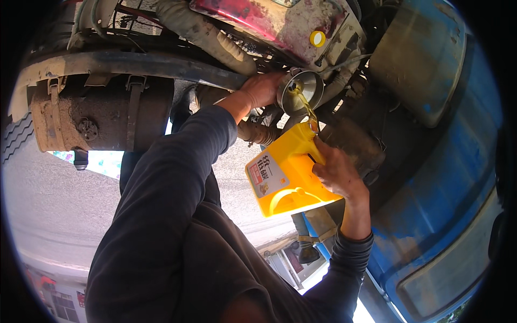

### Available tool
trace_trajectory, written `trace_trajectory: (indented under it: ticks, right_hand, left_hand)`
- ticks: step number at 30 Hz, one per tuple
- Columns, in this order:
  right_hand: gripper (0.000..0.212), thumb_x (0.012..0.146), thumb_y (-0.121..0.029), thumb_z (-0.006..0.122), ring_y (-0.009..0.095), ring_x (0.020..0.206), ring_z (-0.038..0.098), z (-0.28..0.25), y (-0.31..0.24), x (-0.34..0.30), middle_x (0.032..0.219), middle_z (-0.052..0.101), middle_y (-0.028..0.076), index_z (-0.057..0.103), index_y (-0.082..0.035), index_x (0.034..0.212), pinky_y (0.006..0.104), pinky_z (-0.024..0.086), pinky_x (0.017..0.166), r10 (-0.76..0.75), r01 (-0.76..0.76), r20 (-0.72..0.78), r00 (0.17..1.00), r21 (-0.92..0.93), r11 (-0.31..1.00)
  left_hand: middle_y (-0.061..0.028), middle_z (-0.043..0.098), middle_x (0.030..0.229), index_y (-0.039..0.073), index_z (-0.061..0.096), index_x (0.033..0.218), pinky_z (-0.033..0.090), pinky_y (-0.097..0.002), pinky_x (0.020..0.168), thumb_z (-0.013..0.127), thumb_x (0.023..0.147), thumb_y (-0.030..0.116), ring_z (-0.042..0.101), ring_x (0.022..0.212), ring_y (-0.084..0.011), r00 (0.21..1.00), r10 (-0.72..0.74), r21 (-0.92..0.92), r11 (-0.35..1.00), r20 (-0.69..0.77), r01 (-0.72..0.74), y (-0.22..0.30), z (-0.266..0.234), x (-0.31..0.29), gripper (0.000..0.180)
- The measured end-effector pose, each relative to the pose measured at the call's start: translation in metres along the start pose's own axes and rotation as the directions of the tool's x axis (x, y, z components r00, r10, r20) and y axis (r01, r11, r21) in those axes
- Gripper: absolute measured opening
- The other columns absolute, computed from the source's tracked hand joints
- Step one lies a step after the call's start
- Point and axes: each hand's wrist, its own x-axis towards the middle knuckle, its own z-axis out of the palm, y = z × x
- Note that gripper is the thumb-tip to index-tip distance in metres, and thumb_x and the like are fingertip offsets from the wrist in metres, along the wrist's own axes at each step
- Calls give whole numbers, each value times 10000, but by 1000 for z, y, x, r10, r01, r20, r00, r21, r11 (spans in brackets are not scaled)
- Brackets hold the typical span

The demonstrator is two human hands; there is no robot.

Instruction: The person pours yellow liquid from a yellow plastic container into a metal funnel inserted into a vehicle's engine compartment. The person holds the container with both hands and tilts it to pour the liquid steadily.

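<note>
A yellow plastic jug (288,167) hangs tilted in my right hand (340,171), its handle within my closed fingers. From its mouth a thin stream of yellowish, oil-like liquid (307,103) runs into a round metal funnel (312,85). The funnel leans with its wide side toward the jug, and its lower end is hidden. My left hand (264,89) grips the funnel at its left rim; some of those fingers are out of sight behind it.
Beyond the funnel sits a dirty red and grey engine part (269,29) with a yellow cap (318,39). Dusty hoses (207,35) run beside it. At left, a strapped brown cylindrical tank (107,113) hangs under a frame rail (140,62). Blue vehicle bodywork (425,226) fills the right.
</note>
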Motion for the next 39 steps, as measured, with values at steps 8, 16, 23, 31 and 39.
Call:
trace_trajectory:
  ticks: [8,16,23,31,39]
  right_hand:
    - [591,799,-102,590,359,636,676,1,4,3,743,615,236,565,44,1372,428,521,650,-15,15,-10,1000,-24,1000]
    - [581,804,-92,585,368,656,688,0,3,2,770,630,252,567,49,1368,421,526,659,4,-4,1,1000,-26,1000]
    - [607,818,-123,590,407,818,727,4,9,4,910,695,267,559,22,1407,427,554,767,-33,32,-13,999,-44,999]
    - [646,808,-104,595,502,918,694,0,3,3,927,646,359,509,70,1424,507,530,822,-24,24,15,1000,27,999]
    - [659,807,-107,598,500,925,695,0,5,5,938,642,369,504,72,1434,508,530,826,-53,53,-2,999,24,998]
  left_hand:
    - [-159,666,1360,124,610,1365,535,-457,1044,656,954,290,643,1229,-382,1000,27,35,999,-1,-27,-4,1,0,446]
    - [-164,669,1360,131,608,1374,540,-458,1034,678,941,321,649,1222,-380,998,57,53,997,-28,-55,-6,4,3,478]
    - [-178,683,1341,131,607,1362,549,-474,1016,719,916,389,656,1206,-394,994,82,31,996,-72,-80,-17,12,7,528]
    - [-161,677,1348,135,604,1368,541,-450,1033,686,942,313,649,1226,-373,995,86,51,995,-56,-83,-14,10,8,469]
    - [-171,697,1308,131,605,1354,565,-465,990,724,914,344,669,1178,-392,993,95,58,994,-69,-91,-19,12,11,503]
